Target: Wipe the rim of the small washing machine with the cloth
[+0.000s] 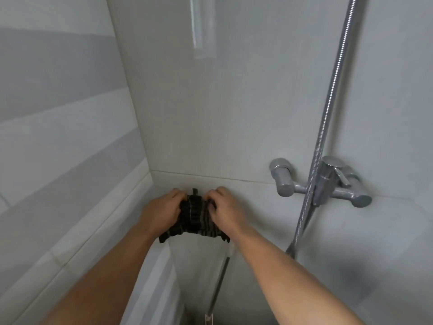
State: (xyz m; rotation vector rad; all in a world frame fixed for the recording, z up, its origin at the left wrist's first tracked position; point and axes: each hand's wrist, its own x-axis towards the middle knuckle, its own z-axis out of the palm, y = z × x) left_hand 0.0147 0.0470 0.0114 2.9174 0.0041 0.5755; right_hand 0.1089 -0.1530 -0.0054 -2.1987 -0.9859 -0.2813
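Observation:
A dark striped cloth (193, 216) is stretched between both my hands, held up in front of the tiled wall near the corner. My left hand (161, 211) grips its left side with fingers curled over the top edge. My right hand (226, 211) grips the right side the same way. The cloth's lower edge hangs loose below my wrists. The small washing machine is out of view.
A chrome shower mixer tap (325, 181) sticks out of the wall to the right, with a metal hose (332, 90) running up from it. A thin metal rod (220, 280) stands below the cloth. A white ledge (159, 277) runs along the left wall.

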